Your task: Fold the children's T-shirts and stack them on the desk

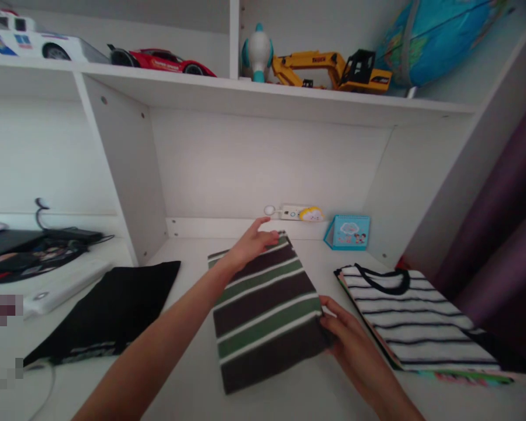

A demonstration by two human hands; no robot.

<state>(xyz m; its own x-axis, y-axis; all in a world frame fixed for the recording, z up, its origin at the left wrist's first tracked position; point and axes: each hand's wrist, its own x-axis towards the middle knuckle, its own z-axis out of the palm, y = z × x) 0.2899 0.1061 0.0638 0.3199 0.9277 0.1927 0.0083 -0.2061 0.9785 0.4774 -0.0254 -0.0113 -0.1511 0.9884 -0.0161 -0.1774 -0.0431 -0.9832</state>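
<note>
A folded garment (263,310) with dark, green and white stripes is tilted up above the white desk, its right side raised. My right hand (344,330) grips its right edge, thumb and fingers closed on the cloth. Over the garment's far end lies my left hand (256,241), fingers apart, some of them at the top edge. On the right is a pile of folded clothes, topped by a white shirt with black stripes (403,318) and a black collar. A folded black garment (118,307) rests on the desk to the left.
A blue desk calendar (349,232) and a power strip (291,212) stand at the back. Overhead, a shelf (289,96) carries a toy excavator (333,67), a red toy car (162,60) and a globe (438,41). An upright panel (118,169) divides the desk on the left.
</note>
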